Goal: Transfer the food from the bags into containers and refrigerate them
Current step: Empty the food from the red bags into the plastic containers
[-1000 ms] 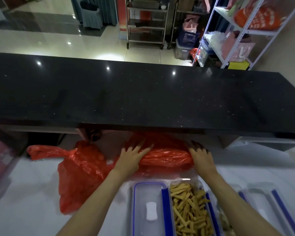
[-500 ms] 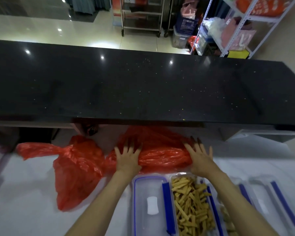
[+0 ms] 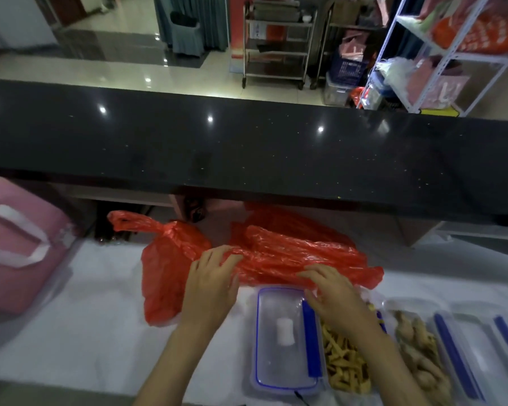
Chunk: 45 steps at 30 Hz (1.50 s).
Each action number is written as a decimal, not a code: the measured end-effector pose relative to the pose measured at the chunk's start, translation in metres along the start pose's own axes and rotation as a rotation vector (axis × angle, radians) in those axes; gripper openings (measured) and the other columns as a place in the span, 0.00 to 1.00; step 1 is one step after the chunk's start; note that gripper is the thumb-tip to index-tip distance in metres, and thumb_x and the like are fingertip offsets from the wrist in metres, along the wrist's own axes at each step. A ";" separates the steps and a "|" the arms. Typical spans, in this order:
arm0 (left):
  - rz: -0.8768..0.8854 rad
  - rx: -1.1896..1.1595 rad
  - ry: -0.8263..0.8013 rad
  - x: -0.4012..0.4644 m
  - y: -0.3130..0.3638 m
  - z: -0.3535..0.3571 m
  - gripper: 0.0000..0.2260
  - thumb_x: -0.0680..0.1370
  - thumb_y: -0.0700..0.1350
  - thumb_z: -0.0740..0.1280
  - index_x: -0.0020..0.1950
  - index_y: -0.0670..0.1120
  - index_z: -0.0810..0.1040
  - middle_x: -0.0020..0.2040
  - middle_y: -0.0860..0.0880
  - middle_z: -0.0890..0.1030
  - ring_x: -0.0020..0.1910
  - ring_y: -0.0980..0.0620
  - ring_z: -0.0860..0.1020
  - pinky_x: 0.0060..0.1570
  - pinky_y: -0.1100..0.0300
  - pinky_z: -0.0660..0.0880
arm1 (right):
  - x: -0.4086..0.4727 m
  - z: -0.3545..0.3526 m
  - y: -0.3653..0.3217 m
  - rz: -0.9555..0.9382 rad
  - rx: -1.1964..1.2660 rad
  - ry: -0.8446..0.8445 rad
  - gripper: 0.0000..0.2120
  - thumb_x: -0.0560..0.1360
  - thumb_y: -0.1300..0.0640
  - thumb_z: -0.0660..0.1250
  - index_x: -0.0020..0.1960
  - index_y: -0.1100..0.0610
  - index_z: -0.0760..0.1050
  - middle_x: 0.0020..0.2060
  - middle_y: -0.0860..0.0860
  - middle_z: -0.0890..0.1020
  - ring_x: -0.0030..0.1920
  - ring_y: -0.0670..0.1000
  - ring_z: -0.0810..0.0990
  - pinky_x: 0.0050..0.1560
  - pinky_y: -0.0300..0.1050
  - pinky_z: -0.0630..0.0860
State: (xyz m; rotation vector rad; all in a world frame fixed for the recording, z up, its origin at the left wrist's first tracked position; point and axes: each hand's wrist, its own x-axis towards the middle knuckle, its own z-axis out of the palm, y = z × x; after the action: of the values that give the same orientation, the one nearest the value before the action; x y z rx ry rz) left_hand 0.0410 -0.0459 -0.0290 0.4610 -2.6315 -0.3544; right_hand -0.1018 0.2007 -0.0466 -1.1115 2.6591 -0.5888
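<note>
Both hands, left [image 3: 210,284] and right [image 3: 332,291], are lying spread and flat on the emptied red bag [image 3: 294,256] behind the filled fry container [image 3: 345,364]; lidding and refrigerating are seemingly remaining.

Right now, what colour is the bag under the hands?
Red, translucent plastic bag, clearest in the head view.

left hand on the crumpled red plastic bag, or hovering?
Touching. Head view: the left hand lies flat with its fingertips pressed on the crumpled red plastic bag, no gap visible.
</note>
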 end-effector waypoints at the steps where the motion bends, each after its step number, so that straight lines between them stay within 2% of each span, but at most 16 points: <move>1: -0.033 0.024 0.076 -0.004 -0.006 -0.009 0.16 0.72 0.40 0.77 0.58 0.51 0.83 0.59 0.50 0.80 0.56 0.45 0.79 0.50 0.50 0.76 | -0.001 0.005 -0.003 -0.013 0.015 -0.018 0.20 0.79 0.52 0.66 0.70 0.42 0.73 0.67 0.38 0.73 0.70 0.42 0.68 0.72 0.50 0.69; 5: -0.293 0.077 0.204 -0.008 -0.031 -0.028 0.15 0.75 0.44 0.75 0.60 0.47 0.79 0.56 0.45 0.78 0.53 0.43 0.77 0.49 0.47 0.77 | -0.003 0.011 -0.018 -0.030 0.050 -0.062 0.18 0.80 0.53 0.66 0.69 0.43 0.74 0.64 0.38 0.75 0.66 0.41 0.71 0.69 0.47 0.71; 8: -0.581 -0.009 0.205 -0.001 -0.044 -0.028 0.22 0.75 0.56 0.75 0.59 0.45 0.74 0.56 0.45 0.76 0.54 0.42 0.77 0.52 0.46 0.75 | -0.002 0.014 -0.030 -0.056 0.063 -0.077 0.17 0.80 0.53 0.65 0.67 0.43 0.74 0.60 0.36 0.75 0.63 0.40 0.72 0.66 0.46 0.72; 10: -0.710 -0.089 0.179 0.006 -0.048 -0.027 0.31 0.74 0.63 0.74 0.66 0.44 0.71 0.64 0.44 0.76 0.62 0.41 0.76 0.59 0.43 0.74 | -0.002 0.016 -0.035 -0.075 0.069 -0.086 0.15 0.80 0.53 0.65 0.66 0.43 0.75 0.58 0.34 0.73 0.60 0.38 0.71 0.65 0.45 0.72; 12: -0.744 -0.153 0.177 0.016 -0.050 -0.029 0.39 0.74 0.66 0.73 0.76 0.46 0.64 0.74 0.44 0.71 0.71 0.40 0.72 0.67 0.39 0.72 | 0.000 0.016 -0.041 -0.089 0.068 -0.090 0.14 0.80 0.52 0.64 0.65 0.43 0.75 0.57 0.34 0.73 0.59 0.37 0.71 0.65 0.43 0.72; 14: -0.726 -0.221 0.160 0.024 -0.055 -0.030 0.39 0.76 0.63 0.72 0.81 0.51 0.60 0.77 0.47 0.71 0.74 0.41 0.71 0.69 0.39 0.71 | 0.001 0.014 -0.045 -0.099 0.064 -0.088 0.15 0.80 0.52 0.63 0.65 0.42 0.75 0.58 0.34 0.75 0.59 0.37 0.72 0.64 0.42 0.72; 16: -0.687 -0.256 0.125 0.030 -0.060 -0.029 0.30 0.79 0.57 0.70 0.79 0.57 0.63 0.72 0.50 0.77 0.69 0.43 0.77 0.66 0.44 0.75 | 0.003 0.012 -0.046 -0.100 0.049 -0.099 0.15 0.80 0.51 0.63 0.66 0.42 0.75 0.58 0.34 0.75 0.59 0.37 0.72 0.64 0.42 0.73; 18: -0.640 -0.226 0.125 0.032 -0.064 -0.029 0.20 0.81 0.52 0.68 0.73 0.59 0.71 0.63 0.50 0.83 0.60 0.43 0.82 0.56 0.50 0.78 | 0.006 0.008 -0.044 -0.097 0.057 -0.097 0.15 0.81 0.52 0.64 0.66 0.42 0.75 0.58 0.33 0.75 0.60 0.37 0.73 0.65 0.43 0.73; 20: -0.605 -0.206 0.157 0.035 -0.065 -0.032 0.12 0.82 0.49 0.67 0.66 0.57 0.77 0.54 0.50 0.86 0.53 0.44 0.84 0.47 0.55 0.75 | 0.010 0.004 -0.043 -0.101 0.069 -0.076 0.15 0.81 0.52 0.65 0.66 0.43 0.76 0.59 0.34 0.76 0.61 0.37 0.74 0.65 0.44 0.74; 22: -0.568 -0.223 0.210 0.040 -0.065 -0.040 0.08 0.82 0.47 0.68 0.61 0.55 0.79 0.51 0.51 0.86 0.50 0.45 0.84 0.44 0.57 0.73 | 0.015 -0.001 -0.046 -0.108 0.083 -0.062 0.14 0.81 0.52 0.66 0.66 0.43 0.77 0.58 0.34 0.77 0.61 0.37 0.74 0.65 0.43 0.75; 25: -0.509 -0.269 0.234 0.044 -0.060 -0.057 0.07 0.83 0.46 0.68 0.60 0.54 0.80 0.52 0.53 0.85 0.50 0.50 0.83 0.46 0.58 0.75 | 0.024 -0.007 -0.056 -0.128 0.130 -0.037 0.13 0.81 0.53 0.66 0.64 0.44 0.78 0.57 0.35 0.77 0.59 0.36 0.76 0.63 0.41 0.76; 29: -0.421 -0.287 0.274 0.040 -0.046 -0.090 0.09 0.82 0.47 0.70 0.62 0.55 0.80 0.53 0.56 0.85 0.51 0.55 0.82 0.51 0.55 0.81 | 0.033 -0.014 -0.072 -0.184 0.194 -0.013 0.13 0.81 0.54 0.66 0.64 0.44 0.78 0.57 0.34 0.78 0.59 0.35 0.76 0.62 0.39 0.76; 32: -0.340 -0.301 0.274 0.035 -0.024 -0.112 0.09 0.81 0.47 0.71 0.61 0.55 0.80 0.51 0.58 0.85 0.49 0.58 0.82 0.49 0.60 0.79 | 0.038 -0.020 -0.088 -0.234 0.214 0.057 0.14 0.81 0.54 0.66 0.66 0.45 0.77 0.60 0.36 0.78 0.62 0.36 0.75 0.64 0.37 0.74; 36: -0.252 -0.286 0.145 0.029 0.006 -0.120 0.07 0.80 0.49 0.72 0.58 0.57 0.80 0.49 0.60 0.84 0.44 0.62 0.80 0.45 0.73 0.73 | 0.036 -0.038 -0.119 -0.274 0.318 0.107 0.21 0.81 0.50 0.67 0.72 0.42 0.71 0.65 0.34 0.74 0.66 0.35 0.73 0.63 0.30 0.71; 40: -0.197 -0.408 -0.020 0.017 0.022 -0.106 0.08 0.79 0.47 0.73 0.55 0.58 0.80 0.48 0.61 0.84 0.47 0.61 0.82 0.49 0.58 0.81 | 0.031 -0.049 -0.138 -0.379 0.417 0.089 0.22 0.80 0.48 0.68 0.73 0.43 0.70 0.64 0.35 0.74 0.65 0.40 0.75 0.61 0.33 0.75; 45: -0.185 -0.648 -0.137 0.007 0.020 -0.094 0.09 0.76 0.42 0.77 0.50 0.55 0.82 0.45 0.60 0.85 0.48 0.60 0.84 0.52 0.62 0.80 | 0.037 -0.043 -0.129 -0.335 0.405 0.051 0.15 0.77 0.46 0.71 0.63 0.45 0.79 0.53 0.38 0.80 0.54 0.41 0.80 0.53 0.39 0.79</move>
State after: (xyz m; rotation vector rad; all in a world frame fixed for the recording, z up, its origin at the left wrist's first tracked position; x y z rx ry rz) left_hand 0.0735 -0.0468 0.0621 0.4630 -2.4096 -1.2798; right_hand -0.0597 0.1037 0.0465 -1.4263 2.2513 -1.1663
